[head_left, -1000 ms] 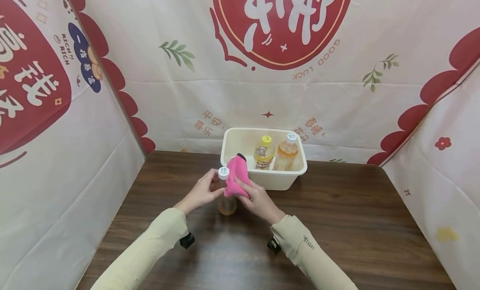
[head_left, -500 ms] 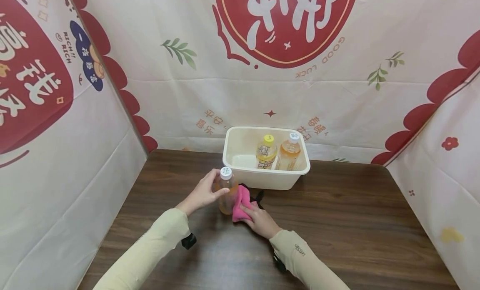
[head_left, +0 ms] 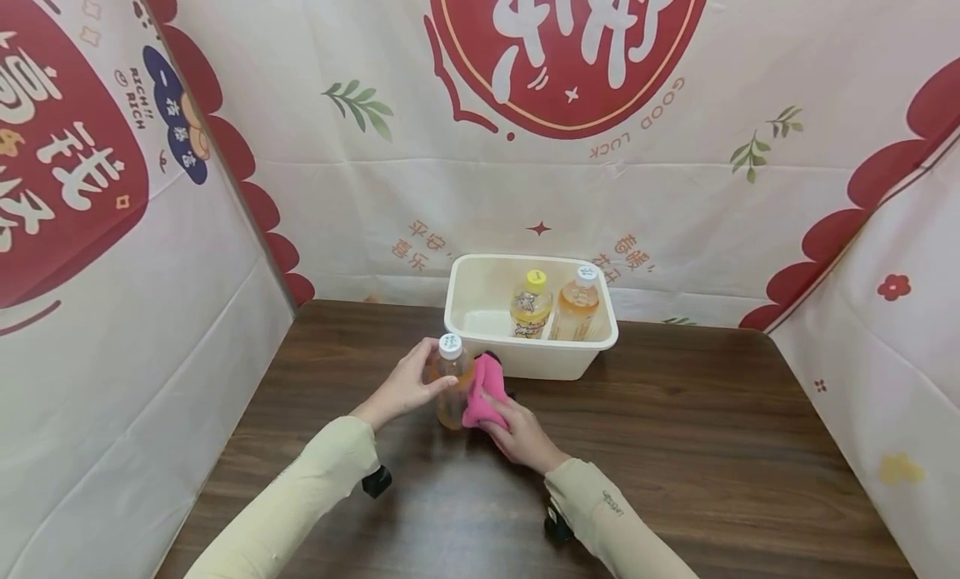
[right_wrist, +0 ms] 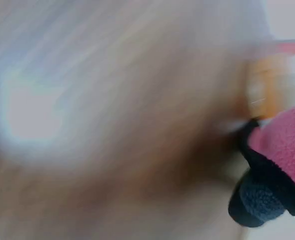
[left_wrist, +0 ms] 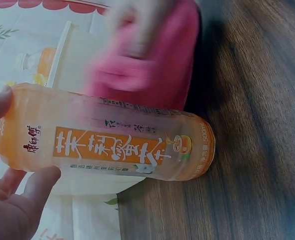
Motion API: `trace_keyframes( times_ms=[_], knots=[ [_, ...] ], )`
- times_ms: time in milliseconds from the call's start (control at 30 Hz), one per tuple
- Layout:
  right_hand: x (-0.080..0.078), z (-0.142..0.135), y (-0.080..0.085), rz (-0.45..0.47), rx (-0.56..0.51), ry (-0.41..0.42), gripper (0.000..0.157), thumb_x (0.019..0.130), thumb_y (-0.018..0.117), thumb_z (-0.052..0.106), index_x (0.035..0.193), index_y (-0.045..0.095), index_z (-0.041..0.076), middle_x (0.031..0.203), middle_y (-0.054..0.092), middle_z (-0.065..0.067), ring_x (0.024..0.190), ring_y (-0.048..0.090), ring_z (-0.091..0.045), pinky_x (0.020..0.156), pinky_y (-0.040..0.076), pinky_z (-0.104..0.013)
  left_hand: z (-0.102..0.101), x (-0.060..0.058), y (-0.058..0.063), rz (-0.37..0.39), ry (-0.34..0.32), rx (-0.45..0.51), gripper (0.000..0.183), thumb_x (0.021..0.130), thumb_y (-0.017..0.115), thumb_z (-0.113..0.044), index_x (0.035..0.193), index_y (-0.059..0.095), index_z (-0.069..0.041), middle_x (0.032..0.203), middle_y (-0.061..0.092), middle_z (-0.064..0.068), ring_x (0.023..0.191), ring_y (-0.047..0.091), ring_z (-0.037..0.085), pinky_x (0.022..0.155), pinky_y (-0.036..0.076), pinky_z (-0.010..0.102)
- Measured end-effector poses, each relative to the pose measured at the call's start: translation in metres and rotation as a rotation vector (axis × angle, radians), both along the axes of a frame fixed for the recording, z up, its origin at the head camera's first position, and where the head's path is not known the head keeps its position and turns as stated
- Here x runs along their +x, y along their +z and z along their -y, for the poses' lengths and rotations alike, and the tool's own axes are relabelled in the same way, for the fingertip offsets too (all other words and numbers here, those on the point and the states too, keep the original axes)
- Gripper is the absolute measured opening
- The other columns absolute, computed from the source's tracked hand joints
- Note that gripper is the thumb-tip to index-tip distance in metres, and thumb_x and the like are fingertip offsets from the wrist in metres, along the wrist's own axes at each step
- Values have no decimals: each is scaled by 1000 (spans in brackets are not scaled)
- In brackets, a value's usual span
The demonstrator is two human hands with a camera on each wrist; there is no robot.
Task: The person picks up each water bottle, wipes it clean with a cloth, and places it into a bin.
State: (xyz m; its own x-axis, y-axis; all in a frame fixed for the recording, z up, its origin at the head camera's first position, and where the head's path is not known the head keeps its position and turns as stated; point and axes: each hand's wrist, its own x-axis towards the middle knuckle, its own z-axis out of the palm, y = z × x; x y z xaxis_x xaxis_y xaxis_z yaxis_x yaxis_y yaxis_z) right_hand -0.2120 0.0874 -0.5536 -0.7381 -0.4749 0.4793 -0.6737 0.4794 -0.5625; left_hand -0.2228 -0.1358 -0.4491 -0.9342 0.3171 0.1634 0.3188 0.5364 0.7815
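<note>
A clear bottle with an orange label (left_wrist: 112, 135) and a white cap stands upright on the table in front of the bin. My left hand (head_left: 405, 385) grips it around the upper part, thumb on the near side. Bunched in my right hand (head_left: 521, 436) is a pink cloth (head_left: 487, 393) with a black edge. In the head view the cloth lies along the bottle's right side; whether it touches cannot be told. The left wrist view has cloth and right hand blurred behind the bottle. In the right wrist view a cloth corner (right_wrist: 287, 150) shows at the right edge.
A cream plastic bin (head_left: 551, 361) stands behind the hands, near the table's back edge. Inside are a yellow-capped bottle (head_left: 532, 308) and a white-capped bottle of orange drink (head_left: 576, 308). Printed fabric walls (head_left: 345, 204) enclose the brown wooden table (head_left: 712, 446) at the back and sides.
With the cloth, my right hand has gone from beside the cap down the bottle's right side, then slightly back up. My left hand keeps its hold on the bottle.
</note>
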Motion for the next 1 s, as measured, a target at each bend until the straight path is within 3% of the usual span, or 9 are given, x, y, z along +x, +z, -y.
trace_keyframes(
  times_ms=[133,300,467,633,700,833,1000],
  knots=[
    [-4,4,34,-50,-101,2,45,84,64,14,127,52,6,112,60,-18,95,60,-23,81,50,-38,0,0,-1,-3,6,15,46,80,70,-17,117,45,-7,115,52,13,106,53,31,83,48,44],
    [-14,6,74,-154,-84,67,48,84,64,11,129,49,5,119,56,-21,98,58,-24,81,50,-37,0,-3,-1,-11,-28,10,46,80,70,-16,117,44,-7,115,52,12,104,54,28,82,49,42],
    [-22,13,95,-186,-75,107,48,85,63,16,130,49,6,120,55,-19,90,55,-21,77,50,-35,0,-4,-2,-20,-50,4,43,81,68,-10,116,43,-5,113,52,13,103,54,27,82,49,40],
    [-19,20,83,-161,-120,67,49,82,66,9,128,50,1,117,55,-23,90,58,-24,77,51,-37,0,-2,-1,-26,-47,13,42,80,66,-6,116,44,-4,113,53,14,105,53,29,84,48,42],
    [-16,21,72,-160,-141,30,52,77,69,1,125,51,-2,115,56,-25,90,59,-26,77,51,-38,-1,-1,-1,-26,-42,17,42,80,67,-6,115,44,-4,114,53,14,105,53,29,83,49,41],
    [-11,19,44,-171,-165,-23,49,75,70,1,121,54,-5,112,57,-26,90,61,-29,77,51,-41,-2,0,-2,-21,-26,18,44,80,69,-12,116,44,-6,114,53,12,104,54,28,82,49,40],
    [-3,13,7,-97,-128,-9,45,80,67,8,123,55,3,115,58,-19,94,61,-25,79,50,-38,-2,0,-2,-39,-3,3,46,80,69,-16,117,44,-6,116,53,12,107,53,27,88,45,43]
  ],
)
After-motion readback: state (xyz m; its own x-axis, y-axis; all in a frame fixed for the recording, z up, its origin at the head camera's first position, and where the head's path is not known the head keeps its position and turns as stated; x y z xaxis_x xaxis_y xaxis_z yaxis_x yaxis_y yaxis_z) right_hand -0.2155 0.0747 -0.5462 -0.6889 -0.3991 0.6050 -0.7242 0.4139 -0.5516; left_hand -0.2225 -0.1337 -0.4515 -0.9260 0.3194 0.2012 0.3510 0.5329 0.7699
